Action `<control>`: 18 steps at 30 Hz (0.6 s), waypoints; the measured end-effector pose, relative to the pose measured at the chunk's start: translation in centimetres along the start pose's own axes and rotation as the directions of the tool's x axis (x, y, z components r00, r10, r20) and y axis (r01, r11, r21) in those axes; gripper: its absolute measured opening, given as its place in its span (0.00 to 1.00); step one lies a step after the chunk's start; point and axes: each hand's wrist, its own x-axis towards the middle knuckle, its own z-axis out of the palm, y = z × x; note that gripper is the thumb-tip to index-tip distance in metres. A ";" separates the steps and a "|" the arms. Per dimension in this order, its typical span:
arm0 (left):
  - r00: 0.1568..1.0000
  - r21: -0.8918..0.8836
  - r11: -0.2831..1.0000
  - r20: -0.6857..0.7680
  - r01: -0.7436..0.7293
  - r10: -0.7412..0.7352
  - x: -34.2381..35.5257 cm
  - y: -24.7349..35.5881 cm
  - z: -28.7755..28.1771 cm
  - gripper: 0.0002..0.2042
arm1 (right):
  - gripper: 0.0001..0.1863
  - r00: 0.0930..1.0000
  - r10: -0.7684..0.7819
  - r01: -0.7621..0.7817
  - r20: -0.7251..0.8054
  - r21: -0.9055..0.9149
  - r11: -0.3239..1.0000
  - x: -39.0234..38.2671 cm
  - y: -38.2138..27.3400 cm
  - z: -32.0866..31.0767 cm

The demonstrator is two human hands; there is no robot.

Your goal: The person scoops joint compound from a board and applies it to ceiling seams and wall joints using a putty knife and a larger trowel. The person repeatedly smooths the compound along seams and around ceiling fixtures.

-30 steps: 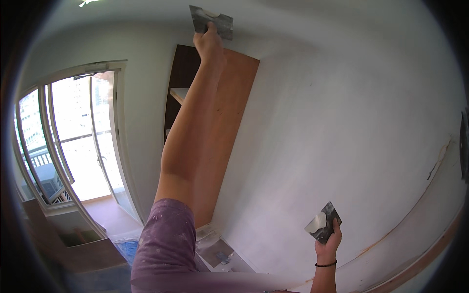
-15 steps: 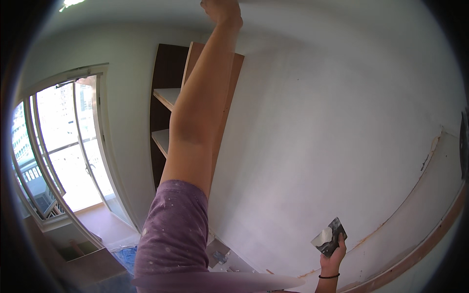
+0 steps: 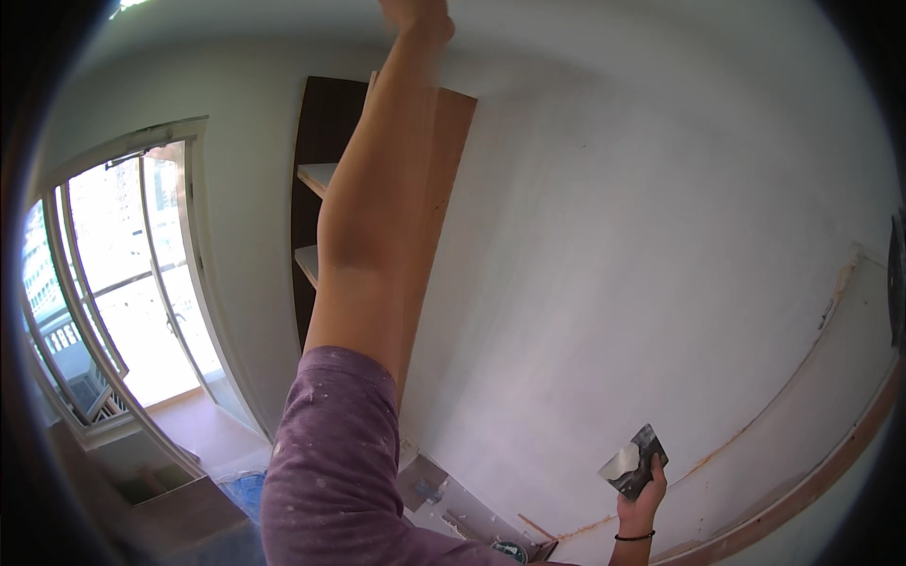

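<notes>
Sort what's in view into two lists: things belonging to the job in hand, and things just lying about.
In the job:
scraper, held in the right hand
pale paste on it
left hand, raised, partly out of view

Just about:
blue sheet, lower left
brown shelf unit, partly hidden

The left arm reaches steeply upward, almost straight, with only a slight bend at the elbow, its forearm narrowing toward the wrist. The left hand is raised highest (the upper edge of the view cuts off its fingers, so their grip cannot be told). Much lower, the right hand is upright in a gripping pose, one digit pointing up, above a near-vertical wrist and forearm.
</notes>
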 end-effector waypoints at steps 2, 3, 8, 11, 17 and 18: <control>1.000 0.005 1.000 -0.007 0.013 -0.013 -4.6 -1.1 1.4 0.18 | 0.19 0.999 -0.015 0.014 -0.032 -0.010 1.000 -0.6 -0.5 -0.4; 0.995 0.043 0.994 0.006 -0.102 0.102 -5.8 -1.7 1.8 0.17 | 0.19 1.000 -0.012 0.012 -0.006 0.009 1.000 -0.4 -0.4 -0.6; 0.999 -0.182 0.983 -0.030 -0.032 0.027 -5.1 -3.0 -2.2 0.20 | 0.18 1.000 0.012 -0.012 -0.003 0.053 0.999 -0.2 0.1 -0.9; 0.996 -0.189 0.981 -0.063 0.043 -0.056 1.7 -3.6 -2.4 0.17 | 0.18 1.000 0.011 -0.010 -0.010 0.035 0.999 0.0 0.5 -1.0; 1.000 0.021 1.000 0.025 0.004 -0.004 3.8 -2.9 -1.3 0.16 | 0.19 1.000 -0.004 0.004 -0.020 0.027 1.000 -0.4 0.4 -1.2; 0.999 0.037 0.998 -0.003 -0.046 0.046 3.2 -2.7 -0.7 0.16 | 0.19 1.000 0.009 -0.009 -0.004 0.038 0.999 -0.4 0.6 -1.3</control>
